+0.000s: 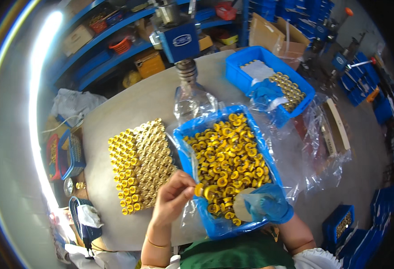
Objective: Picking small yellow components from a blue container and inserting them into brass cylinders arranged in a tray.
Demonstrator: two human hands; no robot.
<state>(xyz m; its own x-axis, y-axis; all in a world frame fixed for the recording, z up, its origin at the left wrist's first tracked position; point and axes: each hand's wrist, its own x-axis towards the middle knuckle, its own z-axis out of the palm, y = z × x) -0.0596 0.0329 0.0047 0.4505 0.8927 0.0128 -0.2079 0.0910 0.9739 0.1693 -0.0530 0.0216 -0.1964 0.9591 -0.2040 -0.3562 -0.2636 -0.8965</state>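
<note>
My bare left hand (173, 193) pinches a small yellow ring-shaped part (199, 190) at the near left rim of a blue plastic tray (182, 133) lined with clear film and filled with several such yellow parts (227, 157). My right hand (269, 202), in a blue glove, rests inside the tray's near right corner and holds a round tan disc (242, 207). To the left of the tray, brass-coloured fittings with yellow caps (138, 163) stand in tight rows on the table.
A press machine with a blue head (179, 40) and metal spindle stands at the table's far side. A second blue bin (269, 78) with brass parts sits far right. Clear plastic bags (322, 148), blue shelving (107, 40) and crates surround the grey table (116, 112).
</note>
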